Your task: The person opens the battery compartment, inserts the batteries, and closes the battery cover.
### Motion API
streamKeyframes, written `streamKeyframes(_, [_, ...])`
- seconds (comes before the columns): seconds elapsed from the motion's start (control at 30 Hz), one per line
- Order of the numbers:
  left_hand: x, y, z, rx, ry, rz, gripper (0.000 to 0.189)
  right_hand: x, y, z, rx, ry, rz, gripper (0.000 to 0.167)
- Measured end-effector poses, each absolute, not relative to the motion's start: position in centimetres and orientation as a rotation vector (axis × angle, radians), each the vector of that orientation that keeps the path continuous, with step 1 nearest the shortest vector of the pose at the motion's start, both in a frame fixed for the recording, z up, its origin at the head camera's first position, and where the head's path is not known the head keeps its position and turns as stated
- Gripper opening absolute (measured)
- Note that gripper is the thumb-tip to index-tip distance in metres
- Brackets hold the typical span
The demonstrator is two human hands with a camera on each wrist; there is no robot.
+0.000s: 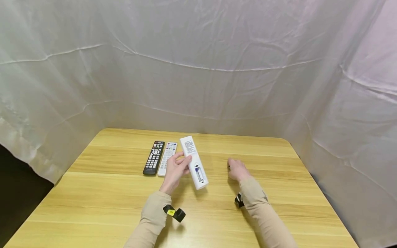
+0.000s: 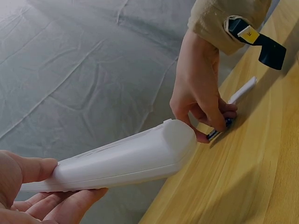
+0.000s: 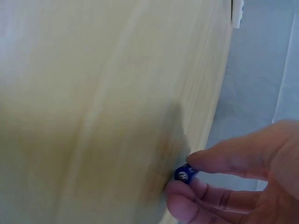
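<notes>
My left hand (image 1: 176, 168) holds a white remote control (image 1: 191, 155) raised over the table, thumb on its labelled back. The battery bay (image 1: 200, 174) at the near end is uncovered, with a blue-ended battery showing inside. To the right, my right hand (image 1: 238, 169) is down close to the tabletop. Its thumb and fingers pinch a small blue battery (image 3: 183, 174), one metal end showing in the right wrist view. Just beyond that hand in the left wrist view lies a slim white piece (image 2: 244, 90), partly hidden by the fingers.
Left of my left hand, a black remote (image 1: 153, 158) and another white remote (image 1: 170, 151) lie side by side, the white one partly covered by the hand. The wooden table (image 1: 102, 206) ends at a pale hanging curtain (image 1: 198, 93) on the back and sides.
</notes>
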State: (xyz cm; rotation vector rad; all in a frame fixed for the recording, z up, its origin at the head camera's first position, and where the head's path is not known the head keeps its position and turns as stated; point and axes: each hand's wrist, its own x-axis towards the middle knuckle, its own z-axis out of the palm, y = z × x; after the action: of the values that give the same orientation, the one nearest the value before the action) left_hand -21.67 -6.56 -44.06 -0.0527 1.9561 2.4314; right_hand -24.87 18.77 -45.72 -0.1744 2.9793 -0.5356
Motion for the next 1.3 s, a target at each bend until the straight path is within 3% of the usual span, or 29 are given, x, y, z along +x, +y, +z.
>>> streamKeyframes(0.13, [-21.7, -6.5, -44.2, -0.047, 1.95, 2.432, 0.037, -24.5, 18.8, -46.1, -0.23, 3.049, -0.593, 0.015])
streamKeyframes(0.3, [-21.7, -6.5, -44.2, -0.042, 1.955, 2.427, 0.037, -23.9, 18.6, -46.5, -0.301, 3.118, -0.731, 0.021])
streamKeyframes(0.83, [-21.6, -6.6, -44.2, -0.052, 1.98, 2.416, 0.038, -21.3, 16.5, -45.8, -0.546, 3.093, -1.327, 0.014])
streamKeyframes(1.07, [-21.6, -6.6, -44.0, -0.059, 2.004, 2.407, 0.038, -20.6, 16.0, -45.3, -0.755, 3.064, -1.371, 0.017])
streamKeyframes(1.3, [-21.7, -6.6, -44.0, -0.063, 2.015, 2.402, 0.037, -19.9, 15.7, -44.3, -0.755, 2.961, -1.461, 0.028])
